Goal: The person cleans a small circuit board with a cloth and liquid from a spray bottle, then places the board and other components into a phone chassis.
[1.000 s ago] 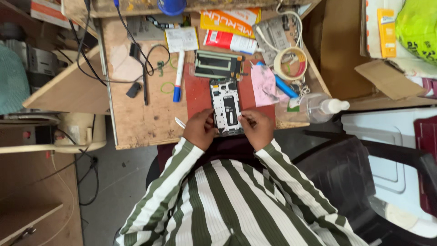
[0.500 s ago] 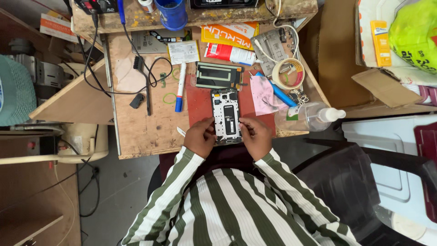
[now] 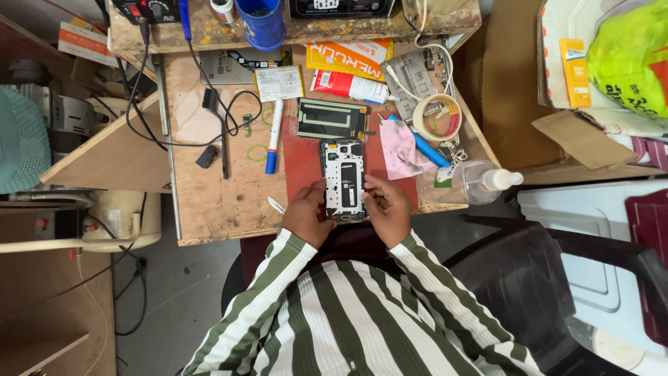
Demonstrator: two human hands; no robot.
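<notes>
Right hand (image 3: pixel 387 209) shifted onto opened phone (image 3: pixel 343 181) edge, left hand (image 3: pixel 308 214) gripping its other side, red mat (image 3: pixel 303 157) beneath

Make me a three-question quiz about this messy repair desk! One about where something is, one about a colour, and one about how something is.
1. Where does the roll of tape lie?
A. right of the opened phone
B. on the floor
C. on the chair

2. What colour is the cup?
A. yellow
B. blue
C. white

3. How is the phone?
A. closed up
B. opened, insides showing
C. inside a box

Answers: 1 A, the tape sits up and right of the phone. 2 B, the cup at the desk's back is blue. 3 B, the left hand and right hand hold it with the inner frame bare.
</notes>
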